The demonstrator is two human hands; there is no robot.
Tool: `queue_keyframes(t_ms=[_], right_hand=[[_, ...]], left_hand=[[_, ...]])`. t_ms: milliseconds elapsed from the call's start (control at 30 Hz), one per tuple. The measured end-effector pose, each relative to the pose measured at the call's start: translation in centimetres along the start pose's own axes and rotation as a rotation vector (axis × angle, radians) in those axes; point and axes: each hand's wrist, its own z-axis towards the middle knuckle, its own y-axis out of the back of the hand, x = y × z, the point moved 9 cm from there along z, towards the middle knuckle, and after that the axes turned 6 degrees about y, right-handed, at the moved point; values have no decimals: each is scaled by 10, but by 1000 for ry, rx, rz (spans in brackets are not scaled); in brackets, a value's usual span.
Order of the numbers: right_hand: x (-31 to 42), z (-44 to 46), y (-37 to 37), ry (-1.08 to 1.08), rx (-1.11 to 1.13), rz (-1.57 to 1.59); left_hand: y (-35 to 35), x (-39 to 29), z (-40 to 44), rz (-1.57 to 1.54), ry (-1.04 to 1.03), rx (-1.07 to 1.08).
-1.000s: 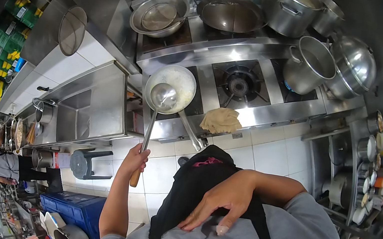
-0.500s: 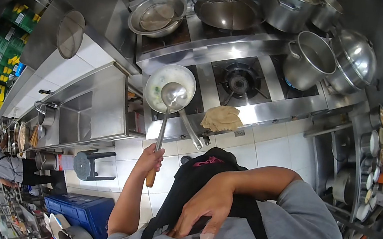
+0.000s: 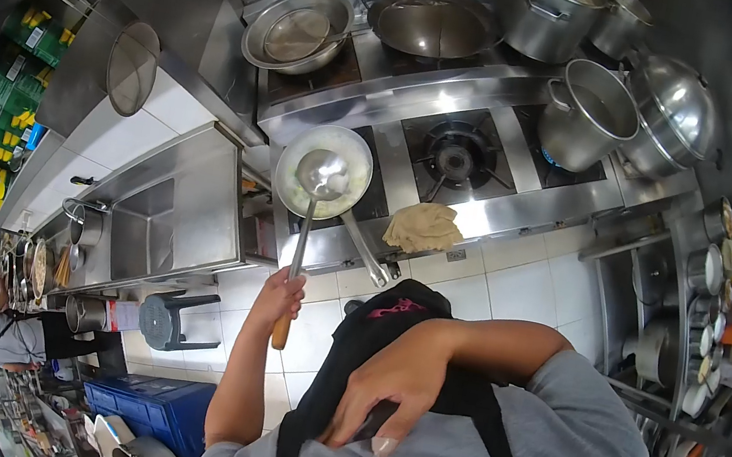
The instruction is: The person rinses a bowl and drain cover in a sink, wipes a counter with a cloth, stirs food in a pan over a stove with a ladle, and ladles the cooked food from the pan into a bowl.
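My left hand (image 3: 277, 303) is closed around the wooden-ended handle of a metal ladle (image 3: 323, 174). The ladle's bowl sits inside a frying pan (image 3: 357, 154) at the front left burner, over a pale, whitish liquid. The pan's metal handle slants toward me, with no hand on it. My right hand (image 3: 393, 383) lies against my chest over the black apron (image 3: 368, 331). Its thumb and fingers curl about something dark, which I cannot make out, and its fingertips are partly hidden. A folded beige cloth (image 3: 424, 229) rests on the stove's front edge, right of the pan.
Behind the pan stand a steel basin with a strainer (image 3: 297, 35), a wok (image 3: 434, 22) and large pots (image 3: 545, 12). Another pot (image 3: 588, 118) sits over a blue flame at right. Leftward are a sink (image 3: 143, 230), a stool (image 3: 162, 318), a blue crate (image 3: 152, 406) and a co-worker (image 3: 14, 334).
The ladle's bowl has shifted left within the pan, and my left hand has moved slightly left with it. My right hand stays at my chest. The co-worker has changed posture.
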Motion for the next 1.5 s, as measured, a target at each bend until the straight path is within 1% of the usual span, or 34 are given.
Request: queue_keyframes(t_ms=[33,100,167,233,300,367,500,567,700,767,900,967,1033,1100,1133,1167,1200,1267,1367,1400,1500], right_hand=[[2,-10,0,0,-2,1],[-8,-36,4,-194,-20,-54],[-1,-50,-3,-221,-15,-16],[14,-52,-10,-154,-18,-3],[15,-47,-12,-124,-25,35],[15,-37,-14,-21,12,94],[10,-22,-10,21,30,63],[14,-8,-10,141,35,66],[4,0,-12,73,48,135],[-3,4,-17,-22,192,80],[-7,18,-18,17,171,111],[-2,24,-14,103,122,103],[-1,25,-12,108,113,100],[5,24,-10,113,107,95],[10,23,-7,74,73,63],[13,21,-3,35,38,31],[18,14,-3,37,36,32],[26,0,-4,11,18,-71],[40,-3,-17,58,52,-70],[38,-1,-20,41,44,-73],[32,8,-22,90,72,-57]], left_hand=[[9,1,-6,1,1,1],[24,2,-17,86,17,-12],[31,3,-25,90,33,-17],[35,8,-28,159,55,-20],[33,11,-27,148,48,-8],[27,13,-23,142,36,6],[11,16,-12,132,29,13],[2,16,-8,107,35,6],[-22,8,-1,84,11,53],[-34,4,5,77,6,53],[-46,-5,24,-36,-29,64],[-44,-6,33,-203,7,133],[-35,-6,30,-225,14,140],[-18,-4,21,-149,-28,126],[-6,-3,17,-48,-45,87],[2,-3,8,-47,-43,87],[12,-2,-3,16,-26,53],[28,1,-18,100,1,17],[37,6,-32,169,39,-8],[38,11,-30,175,51,-11],[27,11,-27,182,29,-5]])
